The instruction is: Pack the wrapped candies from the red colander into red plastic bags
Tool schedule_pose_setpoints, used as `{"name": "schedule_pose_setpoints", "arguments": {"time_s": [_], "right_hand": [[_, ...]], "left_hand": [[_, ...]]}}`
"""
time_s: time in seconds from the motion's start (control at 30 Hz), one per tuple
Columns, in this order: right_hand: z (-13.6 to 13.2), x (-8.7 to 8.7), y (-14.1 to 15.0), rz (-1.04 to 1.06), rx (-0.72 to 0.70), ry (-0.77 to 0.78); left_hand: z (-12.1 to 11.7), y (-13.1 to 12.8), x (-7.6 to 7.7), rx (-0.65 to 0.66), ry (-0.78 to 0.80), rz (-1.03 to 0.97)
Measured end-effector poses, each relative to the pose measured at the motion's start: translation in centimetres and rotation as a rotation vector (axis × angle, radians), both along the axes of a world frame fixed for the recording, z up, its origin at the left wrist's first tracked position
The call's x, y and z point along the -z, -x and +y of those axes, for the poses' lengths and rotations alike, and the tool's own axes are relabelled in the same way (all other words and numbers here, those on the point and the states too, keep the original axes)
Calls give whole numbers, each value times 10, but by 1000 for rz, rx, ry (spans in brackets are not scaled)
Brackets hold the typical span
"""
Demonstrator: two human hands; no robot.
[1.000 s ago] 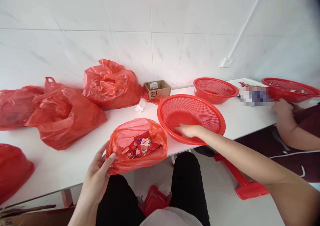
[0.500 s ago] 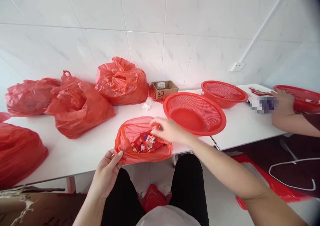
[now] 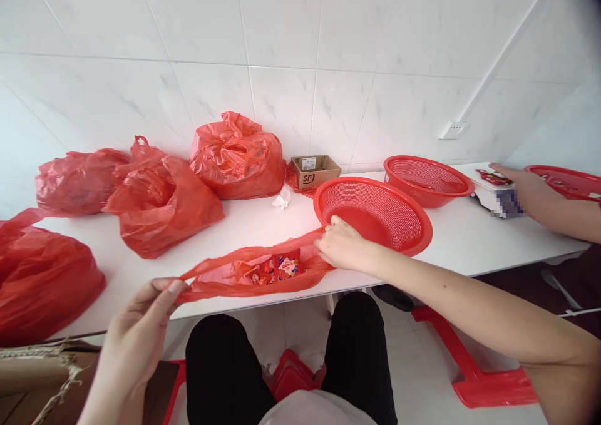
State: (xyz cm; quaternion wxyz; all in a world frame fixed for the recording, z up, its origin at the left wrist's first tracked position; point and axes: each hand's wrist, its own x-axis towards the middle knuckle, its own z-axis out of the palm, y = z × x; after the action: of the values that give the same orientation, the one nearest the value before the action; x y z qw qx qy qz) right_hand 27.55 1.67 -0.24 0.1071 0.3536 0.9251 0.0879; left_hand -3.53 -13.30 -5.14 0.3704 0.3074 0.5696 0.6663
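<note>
1. White marble-veined wall tiles [image 3: 282, 37] rise behind it all, and below them runs a long white tabletop [image 3: 451, 256], with a pair of black-trousered knees [image 3: 225, 362] at its near edge.
2. Four bulging red plastic bags [image 3: 237, 159] slump across the left side of the table, crumpled and bunched at the top.
3. Over on the right, a nearest round red mesh plastic basket [image 3: 425, 240] sits beside a second round red mesh basket [image 3: 387, 165], with a third round red mesh basket [image 3: 563, 169] at the far edge of view. Whatever that far one holds is too hard to make out.
4. Centre stage: a thin red plastic bag [image 3: 220, 273], pulled out long and low on the table, its far end just by the nearest basket.
5. Colourful foil snack packets [image 3: 287, 267] sit in a small heap inside it. That's what remains in the bag, though how many went elsewhere can't be told.
6. Right arm [image 3: 451, 300] reaches across almost straight, and the right hand [image 3: 345, 245] has its fingers curled closed on the bag's edge.
7. Left hand [image 3: 136, 315], low and near, pinches the bag's other end between thumb and fingers.
8. Far right, a co-worker's hand [image 3: 526, 187] stretches toward a white carton [image 3: 491, 190] with a blurred face. Its grip can't be told.
9. Smallest of all: a crumpled white tissue [image 3: 282, 198] by a small brown cardboard box [image 3: 314, 171].
</note>
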Motion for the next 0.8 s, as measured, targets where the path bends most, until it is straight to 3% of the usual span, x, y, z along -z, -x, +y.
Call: {"name": "schedule_pose_setpoints", "arguments": {"time_s": [0.1,0.2,0.27,0.37,0.47,0.53,0.63,0.73,0.8], "right_hand": [[-4,-40,-13,440,-33,160],[-13,-77,-24,986,-69,352],[-21,-92,-28,1100,-92,441],[-32,-103,-26,1089,-72,524],[-44,-107,-16,1132,-125,607],[-53,-106,-6,1061,-150,608],[-66,-95,4,788,-187,524],[-80,-69,-1,434,-301,511],[-88,-50,-13,329,-201,416]], "left_hand": [[7,-3,-34,16,-214,-150],[12,-13,-62,38,-407,-139],[12,-21,-71,62,-483,-92],[9,-38,-73,200,-480,-49],[8,-60,-69,537,-395,19],[9,-75,-69,688,-308,82],[10,-90,-74,602,-205,91],[5,-87,-80,462,-194,47],[-2,-76,-83,430,-183,51]]}}
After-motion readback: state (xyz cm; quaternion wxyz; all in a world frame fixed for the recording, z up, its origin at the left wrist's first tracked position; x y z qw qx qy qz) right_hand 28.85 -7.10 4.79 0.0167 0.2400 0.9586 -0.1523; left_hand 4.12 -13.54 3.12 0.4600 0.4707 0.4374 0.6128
